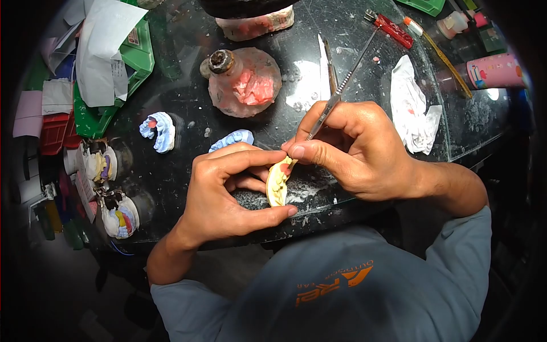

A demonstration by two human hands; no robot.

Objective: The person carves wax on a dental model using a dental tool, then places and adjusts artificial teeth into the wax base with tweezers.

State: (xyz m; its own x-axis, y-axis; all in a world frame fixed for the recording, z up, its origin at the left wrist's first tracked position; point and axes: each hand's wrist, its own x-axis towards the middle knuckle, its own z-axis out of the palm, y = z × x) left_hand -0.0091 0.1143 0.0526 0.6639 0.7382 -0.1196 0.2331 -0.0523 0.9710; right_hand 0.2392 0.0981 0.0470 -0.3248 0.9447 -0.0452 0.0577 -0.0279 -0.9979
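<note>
Between the thumb and fingers of my left hand (231,191) is a yellow dental cast (277,185) with a reddish patch near its upper end. My right hand (356,151) pinches a thin metal tool (336,94), whose shaft slants up to the right. The tool's lower end is at the top of the cast, partly hidden by my fingers. Behind my left hand lies a blue cast (232,139), partly covered. Farther left is a blue and white horseshoe-shaped cast (164,134).
A round burner (245,85) with pink wax stands beyond my hands. Near it lie slim tools (329,65). At right are crumpled tissue (407,94), a red lighter (393,31) and a toothbrush (444,57). Green trays (139,57) and mounted casts (118,214) are at left.
</note>
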